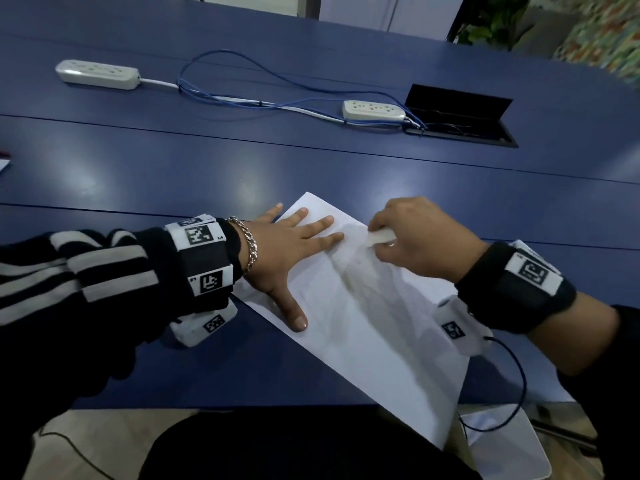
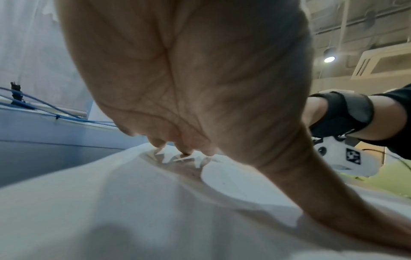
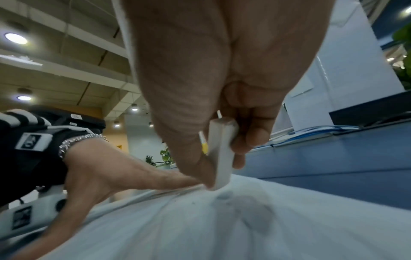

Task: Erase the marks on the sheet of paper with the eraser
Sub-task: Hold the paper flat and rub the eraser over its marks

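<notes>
A white sheet of paper (image 1: 374, 327) lies at an angle on the blue table (image 1: 173, 174), its near corner over the front edge. My left hand (image 1: 298, 244) lies flat on the sheet's left side, fingers spread and straight, pressing it down. My right hand (image 1: 412, 233) pinches a white eraser (image 1: 380, 236) between thumb and fingers near the sheet's far end. In the right wrist view the eraser (image 3: 222, 158) stands on end with its tip touching the paper (image 3: 244, 228), beside a faint grey smudge (image 3: 255, 209). The left wrist view shows my palm (image 2: 189, 79) over the paper (image 2: 111, 202).
Two white power strips (image 1: 98, 74) (image 1: 374, 110) with blue cables (image 1: 242, 98) lie across the far half of the table. An open black cable hatch (image 1: 460, 116) sits at the back right. A cord (image 1: 512, 386) hangs from my right wrist camera.
</notes>
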Demonstrator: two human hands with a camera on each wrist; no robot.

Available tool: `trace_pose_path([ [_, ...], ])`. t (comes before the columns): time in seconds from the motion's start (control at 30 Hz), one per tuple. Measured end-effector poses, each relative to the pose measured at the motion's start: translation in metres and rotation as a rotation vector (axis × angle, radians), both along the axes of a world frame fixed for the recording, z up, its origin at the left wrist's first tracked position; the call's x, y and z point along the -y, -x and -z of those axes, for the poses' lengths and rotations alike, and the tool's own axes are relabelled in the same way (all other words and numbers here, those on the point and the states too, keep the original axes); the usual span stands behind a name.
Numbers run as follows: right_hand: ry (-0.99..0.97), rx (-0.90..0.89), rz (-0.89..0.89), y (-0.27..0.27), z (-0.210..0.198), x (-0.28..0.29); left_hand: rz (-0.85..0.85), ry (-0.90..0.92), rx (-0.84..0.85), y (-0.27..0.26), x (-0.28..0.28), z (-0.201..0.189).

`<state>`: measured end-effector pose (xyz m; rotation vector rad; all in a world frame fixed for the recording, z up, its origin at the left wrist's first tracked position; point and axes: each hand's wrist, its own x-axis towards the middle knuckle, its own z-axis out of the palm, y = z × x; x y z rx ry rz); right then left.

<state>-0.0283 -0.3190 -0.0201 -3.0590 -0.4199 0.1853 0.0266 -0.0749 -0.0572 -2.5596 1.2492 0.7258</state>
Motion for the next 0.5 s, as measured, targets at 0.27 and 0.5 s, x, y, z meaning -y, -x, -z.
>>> trace_pose_path([
  [0.27,-0.039,-0.039,0.012,0.031,0.004,0.017,-0.214,0.059,0.275,-0.024,-0.026,-0.026],
  [0.5,-0.004,-0.129,0.032,0.053,-0.005,0.007,-0.152,0.161,0.094,0.012,-0.023,-0.018],
])
